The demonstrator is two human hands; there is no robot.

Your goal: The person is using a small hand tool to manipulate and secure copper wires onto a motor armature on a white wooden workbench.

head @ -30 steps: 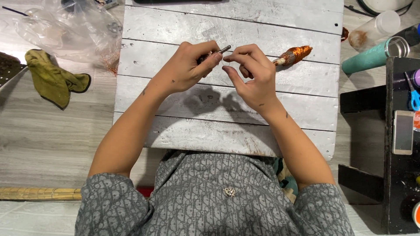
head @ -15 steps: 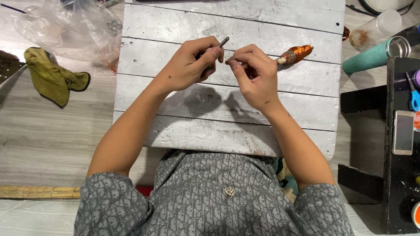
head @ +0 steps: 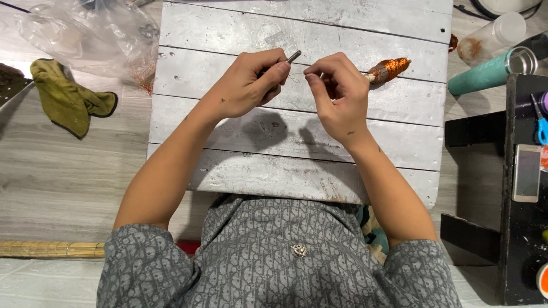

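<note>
We held both hands over the whitewashed plank board [head: 302, 34], which we take as our landmark. Our left hand [head: 245, 85] was curled shut around a thin metal rod [head: 293, 56], thumb pressed against the side of the forefinger, so that only the rod's grey tip stuck out past the knuckles toward the far edge of the board. Our right hand [head: 339, 94] sat just beside it, thumb and forefinger pinched together on what looked like a fine wire; the strand itself was too thin for us to trace with any certainty. The two hands were near each other but not touching, with a small gap between the fingertips above the middle of the board.

Just beyond our right hand, toward the board's right edge, lay a spool of copper wire [head: 390, 68] on a pale stick, tilted and resting on the planks; part of the stick was hidden behind our fingers.

Off the board's left side we saw an olive-green cloth [head: 65, 94] crumpled on the floor, and beyond it a clear plastic bag [head: 85, 31] near the board's far left corner. Off the right side stood a teal tube [head: 485, 74] and a clear plastic jar [head: 491, 37], with a black shelf [head: 514, 228] nearer to us carrying a phone [head: 527, 173].
</note>
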